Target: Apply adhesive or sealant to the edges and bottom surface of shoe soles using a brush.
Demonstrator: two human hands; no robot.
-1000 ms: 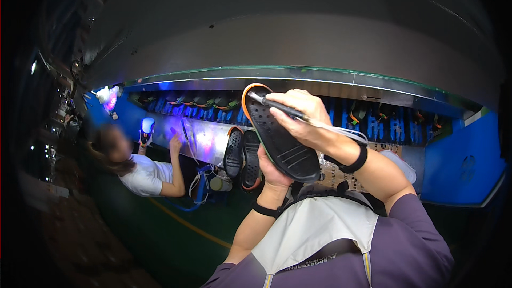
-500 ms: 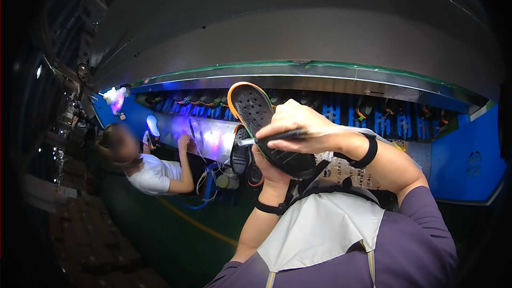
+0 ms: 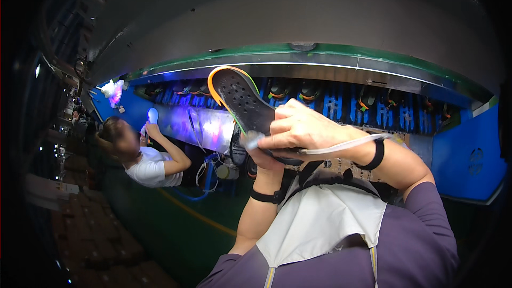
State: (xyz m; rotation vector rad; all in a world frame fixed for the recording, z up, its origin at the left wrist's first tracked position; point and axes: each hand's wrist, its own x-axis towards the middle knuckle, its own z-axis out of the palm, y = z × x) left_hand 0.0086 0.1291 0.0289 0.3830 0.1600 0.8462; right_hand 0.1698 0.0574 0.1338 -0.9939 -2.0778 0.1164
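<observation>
A black shoe sole (image 3: 246,98) with rows of holes is raised in front of me, tilted, its rim orange on one side and green on the other. My left hand (image 3: 268,159) is closed round its lower end from below, partly hidden behind my right hand. Over the sole, my right hand (image 3: 306,130) is closed on a slim hand tool with a pale, blurred tip (image 3: 252,140). That tip is at the sole's left edge, close to my left fingers. A whitish strip (image 3: 341,146) runs along my right wrist.
Behind the sole, a blue rack (image 3: 333,109) carries several dark shoe parts with orange and green edges. Another black sole (image 3: 238,146) lies on the metal ledge. To the left, a co-worker in a white shirt (image 3: 154,170) handles a lit sole. A blue panel (image 3: 466,154) stands at right.
The sole has shifted left and slightly upward. The tool has turned, its tip staying near the sole's left edge. The co-worker's hand has moved up to the lit sole.
</observation>
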